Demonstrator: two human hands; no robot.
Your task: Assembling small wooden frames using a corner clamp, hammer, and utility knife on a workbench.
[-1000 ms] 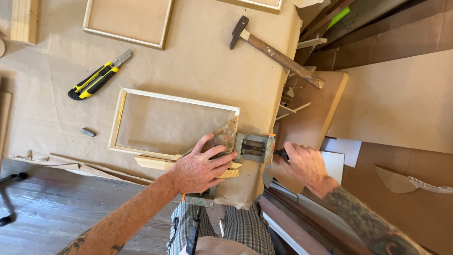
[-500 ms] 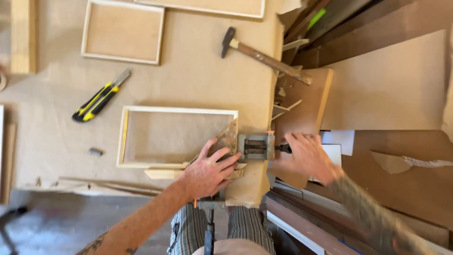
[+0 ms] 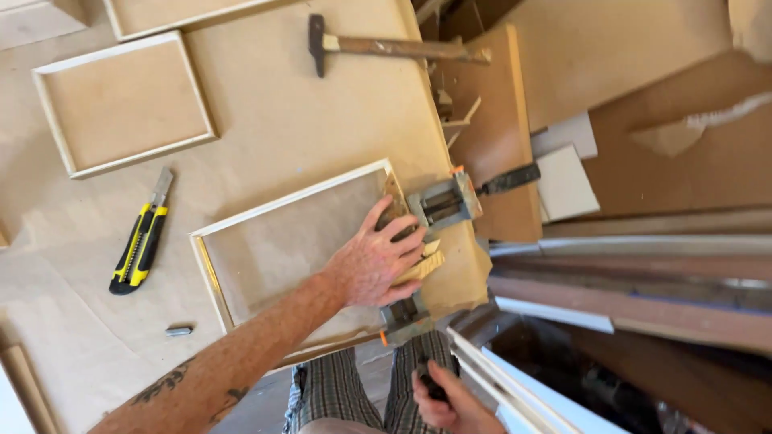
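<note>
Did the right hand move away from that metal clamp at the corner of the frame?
Yes. The right hand left the clamp's far handle and now grips the handle at the table's near edge, below the corner clamp.

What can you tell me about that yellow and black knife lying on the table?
The utility knife has a yellow body with black grip panels and a grey metal tip at its upper end. It lies flat on the brown paper-covered table, tilted slightly from upright in the picture, tip pointing away from the person. It sits left of the wooden frame, apart from it. Neither hand touches it.
</note>
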